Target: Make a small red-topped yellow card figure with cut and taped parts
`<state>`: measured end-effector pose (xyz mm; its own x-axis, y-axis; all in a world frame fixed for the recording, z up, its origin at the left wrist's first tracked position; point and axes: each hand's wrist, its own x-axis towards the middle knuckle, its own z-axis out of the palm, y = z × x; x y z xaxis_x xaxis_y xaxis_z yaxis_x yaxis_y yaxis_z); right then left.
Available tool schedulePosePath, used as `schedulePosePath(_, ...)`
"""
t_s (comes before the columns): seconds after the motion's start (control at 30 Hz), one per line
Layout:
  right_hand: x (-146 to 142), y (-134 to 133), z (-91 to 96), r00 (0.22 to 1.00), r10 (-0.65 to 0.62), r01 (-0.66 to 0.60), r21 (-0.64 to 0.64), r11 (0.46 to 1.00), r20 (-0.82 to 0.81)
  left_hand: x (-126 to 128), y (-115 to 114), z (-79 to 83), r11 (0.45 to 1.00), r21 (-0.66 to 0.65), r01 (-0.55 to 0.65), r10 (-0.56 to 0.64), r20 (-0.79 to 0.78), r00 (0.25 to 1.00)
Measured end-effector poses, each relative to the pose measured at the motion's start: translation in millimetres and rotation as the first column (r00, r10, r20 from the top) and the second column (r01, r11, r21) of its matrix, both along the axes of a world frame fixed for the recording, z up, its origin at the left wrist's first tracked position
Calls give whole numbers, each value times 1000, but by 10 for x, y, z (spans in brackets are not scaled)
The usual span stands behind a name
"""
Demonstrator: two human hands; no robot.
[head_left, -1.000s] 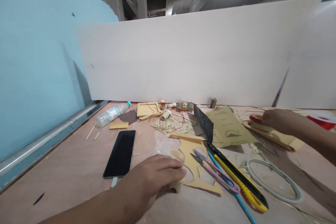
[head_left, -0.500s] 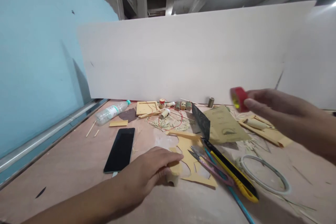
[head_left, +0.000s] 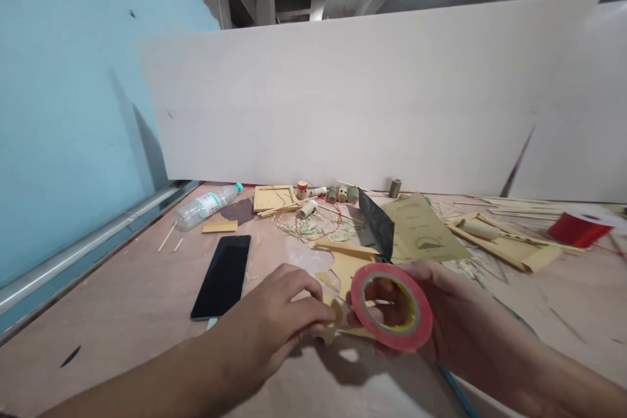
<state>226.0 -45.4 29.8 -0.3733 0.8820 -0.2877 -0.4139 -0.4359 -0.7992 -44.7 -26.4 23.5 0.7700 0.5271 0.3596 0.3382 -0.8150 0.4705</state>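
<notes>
My right hand (head_left: 460, 320) grips a red tape roll (head_left: 392, 305) with a yellow inner core, holding it up just above the wooden table (head_left: 127, 313) at the front middle. Beside it, my left hand (head_left: 274, 323) has its fingers curled on a small pale bamboo piece (head_left: 329, 330) that sits on cut-out yellow paper (head_left: 350, 268). The tape roll nearly touches my left fingertips. Most of the scissors and the utility knife are hidden behind my right hand.
A black phone (head_left: 223, 276) lies left of my hands. A plastic bottle (head_left: 206, 204), small bamboo pieces (head_left: 343, 194), red thread, sandpaper sheets (head_left: 421, 232) and a red spool (head_left: 575, 228) lie further back. A white board (head_left: 343, 98) stands along the rear.
My right hand picked the red tape roll up from the right side of the table and carried it left and down to my left hand. The left hand stayed on the bamboo piece.
</notes>
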Motion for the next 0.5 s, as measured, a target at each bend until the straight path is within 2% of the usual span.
schedulePosePath(0.2,-87,-4,-77,999,20,-23,-109,994,-25,-6,-19,43,999,28,20,-19,-30,999)
schedulePosePath(0.33,-101,-5,-120,1000,12,-16,-163,986,-26,-6,-11,59,998,61,24,-26,40,999)
schedulePosePath(0.5,-177,-83,-155,996,47,-55,-105,993,-71,5,-129,85,996,85,-32,19,147,989)
